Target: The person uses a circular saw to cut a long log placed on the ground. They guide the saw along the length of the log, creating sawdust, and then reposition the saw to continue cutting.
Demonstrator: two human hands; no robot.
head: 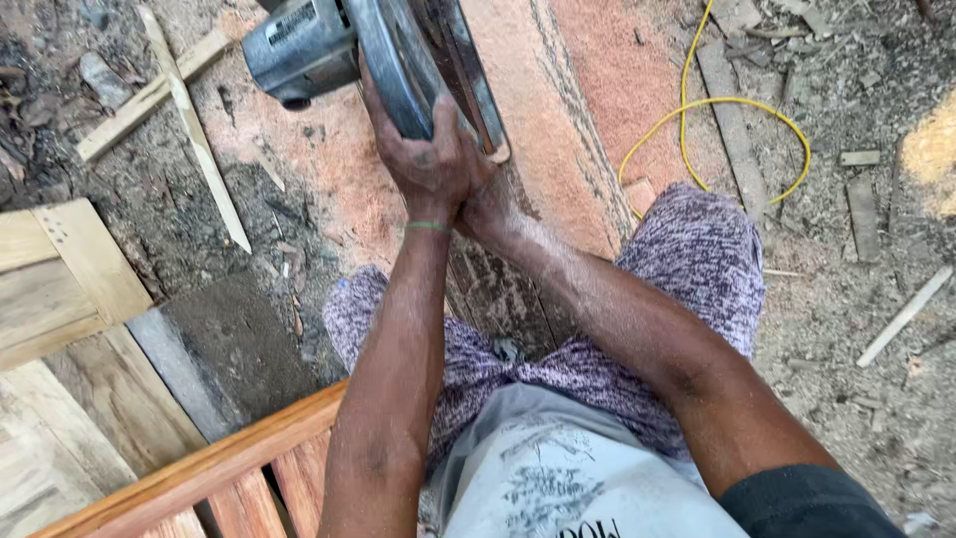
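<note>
The person stands astride a long reddish timber beam [558,130] and bends over it, both arms stretched forward. The left hand [423,159] is wrapped over the curved metal guard of a circular saw [368,45], fingers curled tight around its edge, so that grip is closed firmly on the tool. A thin green band [428,227] circles the left wrist just behind it. The right hand [488,194] sits directly beside the left, pressed low against the saw's base and the beam's top face; most of it is hidden behind the left hand, so I cannot tell how far its grip is closed or whether it truly holds the saw.

The saw rests on the beam just ahead of both hands, its grey motor housing sticking out to the left of the left grip. Fine red sawdust [329,169] coats the ground to the left of the hands and the beam beyond them. A yellow cable [697,100] loops on the ground well off to the right of the right hand. Thin pale wood strips [189,120] lie crossed on the dirt far to the left of the saw. Behind the hands, near the person's legs in mottled purple shorts [697,259], there are pale wooden panels [60,289] and an orange-stained slatted frame [219,468].
</note>
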